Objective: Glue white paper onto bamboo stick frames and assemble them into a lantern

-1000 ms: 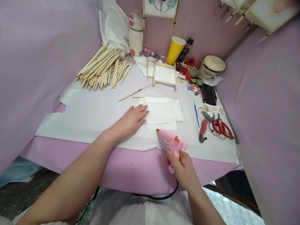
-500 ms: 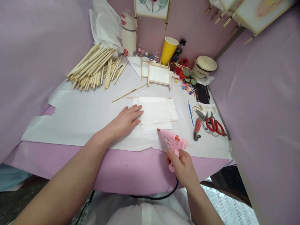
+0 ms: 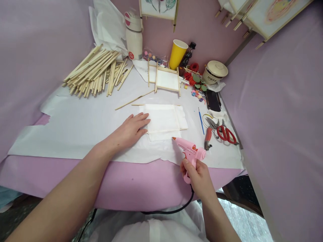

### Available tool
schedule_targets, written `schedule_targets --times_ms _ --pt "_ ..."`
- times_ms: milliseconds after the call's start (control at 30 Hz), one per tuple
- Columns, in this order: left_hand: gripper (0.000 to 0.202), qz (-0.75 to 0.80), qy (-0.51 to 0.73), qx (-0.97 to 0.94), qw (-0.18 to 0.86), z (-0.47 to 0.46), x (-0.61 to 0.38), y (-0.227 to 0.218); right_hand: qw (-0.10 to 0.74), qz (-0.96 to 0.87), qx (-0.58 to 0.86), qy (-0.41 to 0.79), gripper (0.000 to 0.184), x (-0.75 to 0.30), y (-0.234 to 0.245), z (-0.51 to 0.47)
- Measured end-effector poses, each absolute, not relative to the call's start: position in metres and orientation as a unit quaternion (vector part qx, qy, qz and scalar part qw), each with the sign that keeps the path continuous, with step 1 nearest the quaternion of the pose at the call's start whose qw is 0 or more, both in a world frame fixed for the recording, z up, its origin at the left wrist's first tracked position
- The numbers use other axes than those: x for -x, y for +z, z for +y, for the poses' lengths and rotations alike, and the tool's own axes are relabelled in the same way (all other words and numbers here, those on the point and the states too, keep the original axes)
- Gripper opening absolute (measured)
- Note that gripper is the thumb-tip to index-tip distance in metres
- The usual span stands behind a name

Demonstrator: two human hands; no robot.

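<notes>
Head view: gripping a smooth pink glue gun (image 3: pixel 191 152) in the right hand (image 3: pixel 198 174), with its tapered nozzle (image 3: pixel 174 138) near a thin, rectangular white sheet (image 3: pixel 163 117) on the pale table covering (image 3: pixel 73 131). Resting the left hand (image 3: pixel 131 129), open and flat, at the sheet's left edge. Farther out, showing a white-panelled stick frame (image 3: pixel 167 80) and heaped slender wooden sticks (image 3: pixel 93 72).

Mauve walls (image 3: pixel 202 27) rise behind a pink-covered table (image 3: pixel 141 188).

Glue gun (image 3: pixel 189 149) of smooth plastic; sheet (image 3: pixel 161 117) matt, paper or cloth unclear; sticks (image 3: pixel 93 72) matt wood; cup (image 3: pixel 177 56) smooth.
</notes>
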State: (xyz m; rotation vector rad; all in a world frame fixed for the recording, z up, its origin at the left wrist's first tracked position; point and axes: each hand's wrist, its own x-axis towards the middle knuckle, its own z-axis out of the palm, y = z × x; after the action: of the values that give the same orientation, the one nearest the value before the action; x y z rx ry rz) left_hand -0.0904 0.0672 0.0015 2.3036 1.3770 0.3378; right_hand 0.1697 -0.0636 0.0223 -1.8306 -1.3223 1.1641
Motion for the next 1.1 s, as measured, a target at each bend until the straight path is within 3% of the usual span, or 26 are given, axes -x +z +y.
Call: schedule_targets --times_ms 1100 --pt "0.049 0.498 0.121 -0.832 0.210 0.067 0.090 0.001 0.323 -0.494 0.704 0.395 0.042 -0.187 0.017 -0.043"
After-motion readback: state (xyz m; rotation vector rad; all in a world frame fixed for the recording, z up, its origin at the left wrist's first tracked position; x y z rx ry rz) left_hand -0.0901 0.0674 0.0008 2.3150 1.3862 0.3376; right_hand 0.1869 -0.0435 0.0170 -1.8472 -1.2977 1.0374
